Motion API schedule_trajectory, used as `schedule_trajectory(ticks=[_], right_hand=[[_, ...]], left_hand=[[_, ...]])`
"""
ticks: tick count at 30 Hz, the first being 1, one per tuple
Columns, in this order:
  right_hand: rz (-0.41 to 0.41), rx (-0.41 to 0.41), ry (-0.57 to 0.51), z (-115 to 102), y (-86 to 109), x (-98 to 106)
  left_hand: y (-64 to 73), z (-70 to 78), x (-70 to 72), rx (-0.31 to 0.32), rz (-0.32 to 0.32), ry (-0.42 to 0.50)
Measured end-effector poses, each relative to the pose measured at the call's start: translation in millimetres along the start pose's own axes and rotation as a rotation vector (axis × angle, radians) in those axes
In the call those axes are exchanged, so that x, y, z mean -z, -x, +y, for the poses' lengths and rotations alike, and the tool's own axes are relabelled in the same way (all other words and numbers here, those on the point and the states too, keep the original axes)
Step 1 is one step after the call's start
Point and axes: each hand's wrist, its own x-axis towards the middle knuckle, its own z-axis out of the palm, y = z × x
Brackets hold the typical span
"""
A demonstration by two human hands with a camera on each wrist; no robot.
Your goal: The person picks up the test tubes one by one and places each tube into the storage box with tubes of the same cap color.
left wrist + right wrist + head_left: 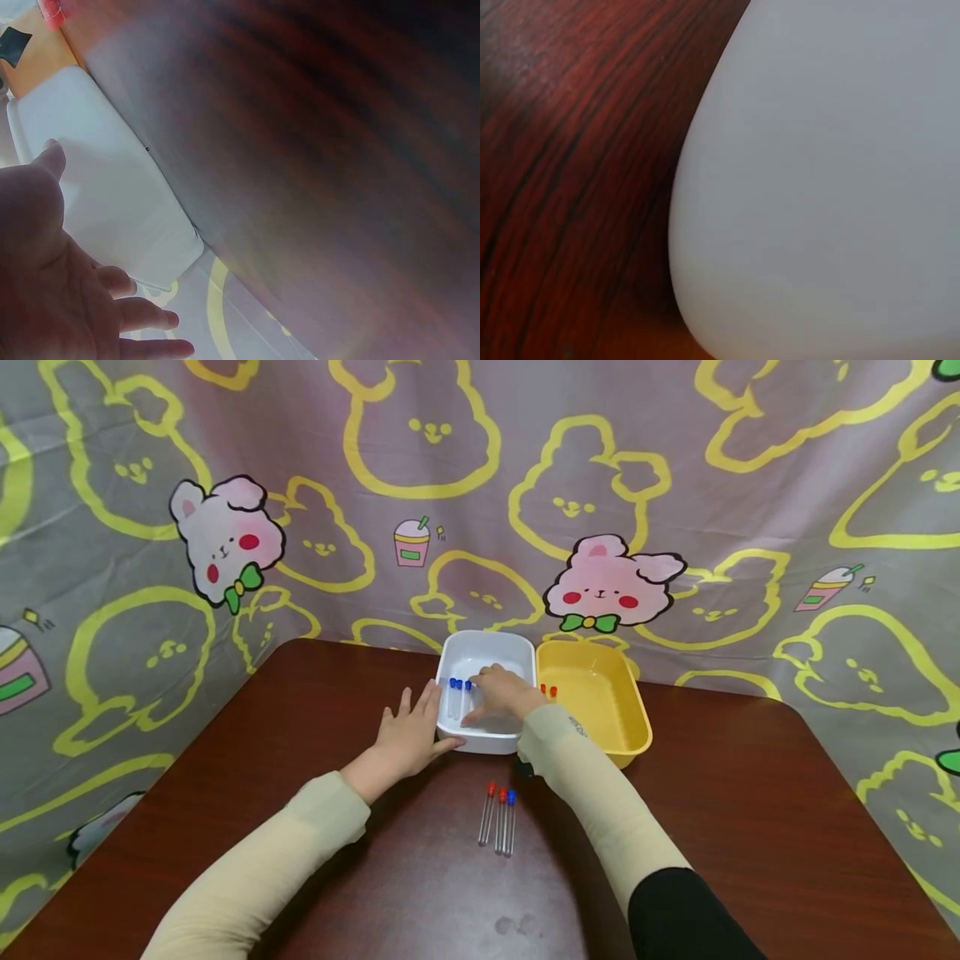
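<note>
In the head view my left hand [408, 739] is spread along the left side of the white bin [487, 744], thumb near its front wall. The left wrist view shows this palm and fingers beside the bin's white wall [112, 180]. Inside the bin, several blue-capped tubes [456, 700] lie by the left wall. My right hand [504, 693] reaches in just right of them, its fingertips beside the rightmost blue cap, thumb apart from the fingers. The right wrist view shows only the bin's outer wall [817, 180] and the tabletop, not the hand.
A yellow bin [637, 727] adjoins the white one on the right; red caps [552, 692] show inside it, partly behind my right wrist. Two red-capped tubes [487, 817] and one blue-capped tube [510, 827] lie on the brown table [405, 893]. A patterned curtain [480, 527] hangs behind.
</note>
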Motion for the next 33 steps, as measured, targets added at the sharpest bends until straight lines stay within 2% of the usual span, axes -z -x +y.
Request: schedule_trajectory(ticks=[19, 26, 33], right_hand=[[-0.036, -0.053, -0.001, -3.6, 1.0, 1.0], [-0.064, -0.066, 0.040, -4.6, 3.4, 2.1], [-0.080, -0.079, 0.010, -4.0, 4.6, 3.8]], left_hand=[[-0.4, -0.2, -0.7, -0.003, -0.002, -0.009], [-1.2, 0.0, -0.8, 0.001, -0.007, -0.009], [-0.9, -0.2, -1.0, 0.002, -0.006, -0.009]])
